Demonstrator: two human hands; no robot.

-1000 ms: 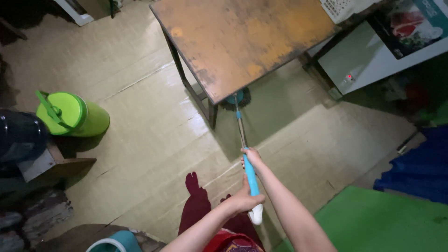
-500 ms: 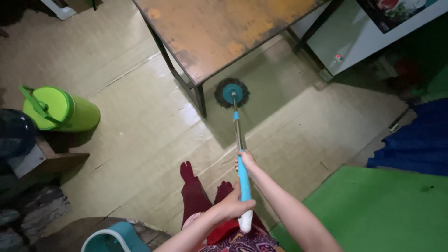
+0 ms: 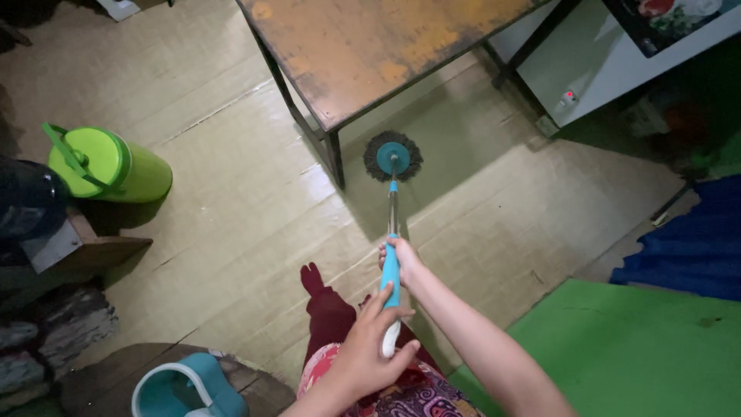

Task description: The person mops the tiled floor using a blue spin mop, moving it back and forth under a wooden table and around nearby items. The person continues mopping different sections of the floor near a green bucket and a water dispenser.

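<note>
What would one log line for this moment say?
left hand: grips mop handle end | right hand: grips higher | mop head: on floor beside table leg

The round blue-hubbed mop head (image 3: 393,156) lies at upper centre, just right of the worn wooden table's (image 3: 370,46) leg. The lime-green plastic jug (image 3: 108,164) stands far left; the teal plastic bucket (image 3: 187,386) sits at the bottom edge.

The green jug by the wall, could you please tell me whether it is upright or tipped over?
Upright: the green jug stands on the floor, its lid facing up.
</note>
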